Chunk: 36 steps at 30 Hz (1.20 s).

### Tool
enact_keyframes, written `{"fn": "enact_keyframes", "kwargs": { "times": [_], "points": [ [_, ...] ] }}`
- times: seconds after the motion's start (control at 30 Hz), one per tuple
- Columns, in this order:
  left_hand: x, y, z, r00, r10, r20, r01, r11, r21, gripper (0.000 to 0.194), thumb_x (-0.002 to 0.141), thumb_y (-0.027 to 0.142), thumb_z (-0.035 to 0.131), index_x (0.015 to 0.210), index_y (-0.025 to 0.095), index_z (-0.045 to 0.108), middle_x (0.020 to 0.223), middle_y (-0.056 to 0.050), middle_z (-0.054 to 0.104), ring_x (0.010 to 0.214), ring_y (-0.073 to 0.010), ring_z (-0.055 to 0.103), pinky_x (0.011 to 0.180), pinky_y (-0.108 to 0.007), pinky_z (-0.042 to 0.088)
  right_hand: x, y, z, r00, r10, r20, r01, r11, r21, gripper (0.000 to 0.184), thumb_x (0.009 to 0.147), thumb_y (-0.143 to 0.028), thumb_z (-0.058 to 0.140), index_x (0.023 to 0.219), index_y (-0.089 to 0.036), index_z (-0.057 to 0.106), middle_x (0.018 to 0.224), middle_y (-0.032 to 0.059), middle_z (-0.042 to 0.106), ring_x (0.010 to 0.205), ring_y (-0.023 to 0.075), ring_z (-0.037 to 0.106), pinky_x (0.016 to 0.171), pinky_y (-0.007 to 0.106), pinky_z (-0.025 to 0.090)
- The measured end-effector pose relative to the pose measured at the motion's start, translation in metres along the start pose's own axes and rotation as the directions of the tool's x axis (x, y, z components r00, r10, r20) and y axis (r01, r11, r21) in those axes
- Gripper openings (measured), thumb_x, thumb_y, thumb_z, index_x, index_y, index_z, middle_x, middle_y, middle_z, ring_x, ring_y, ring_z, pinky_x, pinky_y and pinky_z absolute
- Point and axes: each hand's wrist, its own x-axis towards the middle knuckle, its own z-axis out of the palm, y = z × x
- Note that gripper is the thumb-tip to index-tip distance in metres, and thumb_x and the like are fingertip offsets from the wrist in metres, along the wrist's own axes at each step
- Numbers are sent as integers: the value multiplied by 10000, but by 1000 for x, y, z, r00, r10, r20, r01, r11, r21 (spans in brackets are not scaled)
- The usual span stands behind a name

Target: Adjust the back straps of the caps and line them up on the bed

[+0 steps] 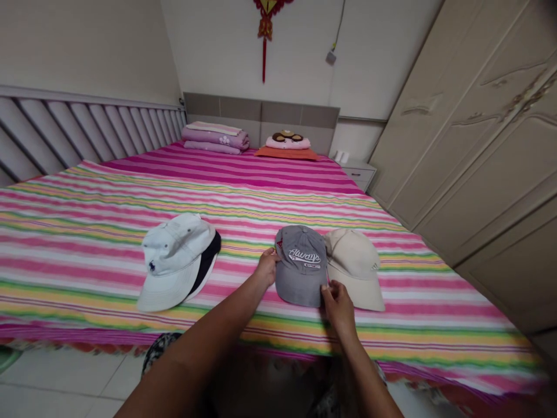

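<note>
A grey baseball cap (301, 284) with white lettering lies on the striped bedspread (243, 200), its brim toward me. My left hand (267, 267) grips its left edge between thumb and fingers. At the right corner of the brim, my right hand (338, 303) pinches the same cap. Right beside it, partly behind the grey one, rests a beige cap (354, 261). Farther left sits a pale, whitish cap (172, 255) with a small dark emblem, and a dark navy cap (206, 261) shows from under its right side.
Folded purple bedding (215, 140) and a pink pillow (287, 142) on an orange piece lie at the headboard (235, 107). A slatted rail (100, 130) runs along the left. A nightstand (359, 173) and tall wardrobe (461, 133) stand at the right.
</note>
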Motion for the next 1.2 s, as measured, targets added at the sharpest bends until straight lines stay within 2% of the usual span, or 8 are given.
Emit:
{"fn": "enact_keyframes", "kwargs": {
  "times": [0.13, 0.27, 0.33, 0.43, 0.53, 0.83, 1.03, 1.2],
  "points": [
    [5, 1, 1, 1000, 7, 7, -7, 998, -58, 260, 507, 3, 550, 682, 168, 450, 519, 46, 526, 470, -97, 492, 551, -226, 393, -20, -15, 2, 998, -66, -24, 62, 991, -123, 592, 707, -485, 485, 1131, -72, 469, 1127, 210, 513, 1046, 323, 481, 794, 403, 412],
    [9, -1, 7, 996, 56, -66, -61, 996, -70, 245, 576, 21, 546, 753, 171, 465, 548, 45, 511, 516, -97, 506, 617, -237, 414, -33, -22, 7, 990, -135, 38, 140, 926, -351, 570, 745, -471, 472, 1175, -100, 436, 1137, 187, 497, 1060, 312, 480, 735, 381, 437],
    [7, -3, 8, 986, 106, -128, -113, 992, -56, 310, 602, 10, 535, 848, 185, 463, 623, 40, 531, 601, -100, 538, 685, -239, 418, -34, -21, 8, 989, -140, 48, 147, 908, -393, 546, 765, -463, 457, 1170, -98, 437, 1118, 183, 504, 1046, 304, 494, 723, 373, 442],
    [-1, -8, 5, 961, 193, -198, -197, 980, -1, 442, 589, -28, 547, 949, 213, 460, 867, -3, 578, 878, -117, 551, 821, -235, 379, -36, -17, 8, 983, -180, 36, 180, 903, -390, 535, 770, -466, 456, 1167, -109, 435, 1121, 177, 505, 1044, 298, 498, 727, 373, 445],
    [-16, -15, -4, 952, 227, -205, -218, 974, 65, 464, 552, -62, 561, 925, 208, 496, 1022, -49, 567, 1066, -165, 483, 901, -258, 330, -40, -13, 8, 969, -244, 38, 240, 895, -377, 572, 746, -486, 487, 1176, -113, 427, 1160, 178, 491, 1073, 297, 481, 773, 384, 436],
    [-37, -25, -14, 977, 211, 24, -212, 964, 163, 375, 501, -103, 519, 742, 175, 592, 832, -50, 651, 922, -220, 571, 862, -314, 386, -38, -13, 6, 951, -272, 146, 308, 849, -429, 537, 773, -460, 479, 1187, -117, 461, 1188, 178, 506, 1072, 287, 493, 815, 386, 424],
    [-56, -25, -28, 974, 225, 6, -223, 958, 180, 390, 496, -82, 564, 794, 167, 601, 966, -80, 629, 1056, -235, 513, 932, -318, 345, -42, -5, 1, 941, -296, 164, 336, 868, -365, 539, 772, -459, 466, 1168, -94, 471, 1164, 179, 526, 1070, 279, 495, 855, 388, 409],
    [-87, -10, -61, 975, 211, -65, -195, 960, 202, 387, 513, -38, 625, 851, 150, 615, 1015, -115, 602, 1075, -253, 502, 959, -355, 320, -64, 8, -1, 908, -409, 86, 417, 872, -257, 470, 810, -462, 384, 1090, -107, 511, 1059, 166, 581, 985, 268, 534, 797, 392, 437]
  ]
}}
